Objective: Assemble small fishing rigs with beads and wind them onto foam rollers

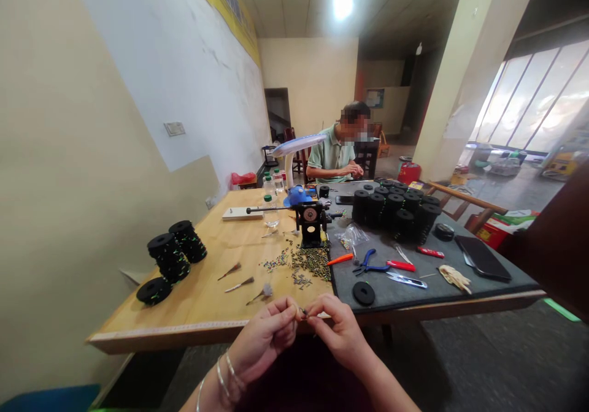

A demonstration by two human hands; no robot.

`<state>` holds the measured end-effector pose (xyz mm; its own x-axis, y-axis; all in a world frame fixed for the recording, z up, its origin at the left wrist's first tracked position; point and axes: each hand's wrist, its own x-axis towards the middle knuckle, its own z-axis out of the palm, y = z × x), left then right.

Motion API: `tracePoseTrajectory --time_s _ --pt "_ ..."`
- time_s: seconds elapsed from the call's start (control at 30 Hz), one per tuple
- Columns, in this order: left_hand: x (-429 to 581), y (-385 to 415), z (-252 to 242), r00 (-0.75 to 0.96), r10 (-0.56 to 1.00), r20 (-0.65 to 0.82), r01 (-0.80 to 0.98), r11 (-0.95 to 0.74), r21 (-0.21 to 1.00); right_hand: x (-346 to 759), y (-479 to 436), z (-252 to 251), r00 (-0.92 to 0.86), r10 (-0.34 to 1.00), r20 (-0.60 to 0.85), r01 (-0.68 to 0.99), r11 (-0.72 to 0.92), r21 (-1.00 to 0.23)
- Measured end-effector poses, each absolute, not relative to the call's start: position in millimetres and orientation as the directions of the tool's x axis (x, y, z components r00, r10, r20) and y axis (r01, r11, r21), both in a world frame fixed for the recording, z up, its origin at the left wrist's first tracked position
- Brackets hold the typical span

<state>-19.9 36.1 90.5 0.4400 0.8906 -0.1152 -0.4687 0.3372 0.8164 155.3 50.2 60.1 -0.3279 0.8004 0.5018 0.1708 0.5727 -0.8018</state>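
Near the front edge of the table, my left hand (269, 335) and my right hand (339, 332) meet, thumbs and forefingers pinched together. Between the fingertips is a small dark piece (303, 312), too small to tell its kind; both hands grip it. Bangles circle my left wrist. Just beyond my hands lie a pile of small brass-coloured and dark pieces (313, 263) and several multicoloured beads (276, 262). Three small brushes (239, 284) are to the left of them. A round black foam spool (364, 293) lies flat beyond my right hand.
A black hand-cranked winder (310, 222) and a lamp (294, 196) stand mid-table. Black spools (162, 255) are stacked left, more (394, 206) right. Blue pliers (370, 262), red-handled cutter (400, 265) and phone (483, 257) lie on the grey mat (442, 292). Opposite sits a person (334, 154).
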Motion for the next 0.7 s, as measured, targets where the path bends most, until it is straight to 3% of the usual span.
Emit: tracePoseTrajectory --time_s 0.7 --pt "-25 39 94 0.433 0.897 -0.094 -0.511 0.33 0.793 160 54 27 -0.272 0.88 0.389 0.194 0.446 -0.874"
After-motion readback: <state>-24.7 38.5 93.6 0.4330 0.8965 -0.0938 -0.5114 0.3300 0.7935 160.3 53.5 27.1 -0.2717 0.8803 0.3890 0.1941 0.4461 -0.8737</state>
